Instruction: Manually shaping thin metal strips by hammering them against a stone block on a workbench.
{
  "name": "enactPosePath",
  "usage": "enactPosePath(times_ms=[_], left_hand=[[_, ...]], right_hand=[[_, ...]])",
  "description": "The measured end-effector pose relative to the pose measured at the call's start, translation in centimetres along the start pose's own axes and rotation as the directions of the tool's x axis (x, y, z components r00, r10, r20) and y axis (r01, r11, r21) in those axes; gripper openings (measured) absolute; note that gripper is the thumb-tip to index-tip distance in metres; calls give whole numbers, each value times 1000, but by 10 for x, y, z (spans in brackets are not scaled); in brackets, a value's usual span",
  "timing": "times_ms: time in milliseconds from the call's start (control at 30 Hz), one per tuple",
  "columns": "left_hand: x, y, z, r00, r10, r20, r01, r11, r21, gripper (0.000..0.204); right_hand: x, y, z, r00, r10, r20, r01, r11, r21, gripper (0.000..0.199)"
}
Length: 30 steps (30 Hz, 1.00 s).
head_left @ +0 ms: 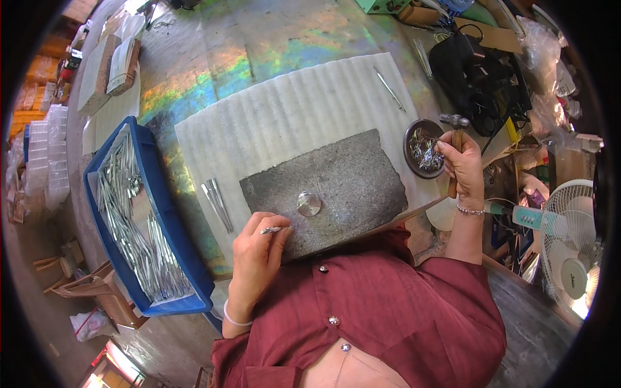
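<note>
The left hand pinches a small metal piece just left of the round metal disc, while the right hand grips a hammer well right, over the bowl.

The surface is glossy sheet with rainbow sheen. On it lies a white ribbed foam mat — soft and matt — under a rough, speckled grey stone slab. A polished metal disc shines on the slab. The blue tray is smooth plastic, filled with bright metal strips. The hammer has a wooden handle and metal head — the shirt is matt red cloth.
</note>
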<state>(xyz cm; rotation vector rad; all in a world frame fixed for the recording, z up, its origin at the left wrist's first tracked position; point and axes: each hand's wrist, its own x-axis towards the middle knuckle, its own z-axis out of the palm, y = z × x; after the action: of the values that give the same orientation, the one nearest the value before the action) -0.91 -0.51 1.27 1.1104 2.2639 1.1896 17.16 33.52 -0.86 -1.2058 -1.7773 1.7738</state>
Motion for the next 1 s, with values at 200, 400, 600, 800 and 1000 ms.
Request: enactPosePath(times_ms=[200,400,600,800,1000], left_hand=[[-15,-9,2,964,-263,47,259,873,-414,7],[-3,0,9,914,-279,293,328,85,-941,15],[-2,-5,17,920,-226,320,282,-185,-941,15],[-6,-8,13,931,-173,322,270,-269,-925,15],[-6,-5,9,927,-191,324,285,-205,-936,13]], right_hand=[[-33,-19,46,981,77,177,-109,977,182,11],[-78,-37,117,835,31,549,-198,948,249,15],[-90,-52,158,655,43,754,-244,957,158,20],[-96,-51,172,669,-90,737,-99,973,209,26],[-95,-51,174,669,-129,732,-18,982,189,26]])
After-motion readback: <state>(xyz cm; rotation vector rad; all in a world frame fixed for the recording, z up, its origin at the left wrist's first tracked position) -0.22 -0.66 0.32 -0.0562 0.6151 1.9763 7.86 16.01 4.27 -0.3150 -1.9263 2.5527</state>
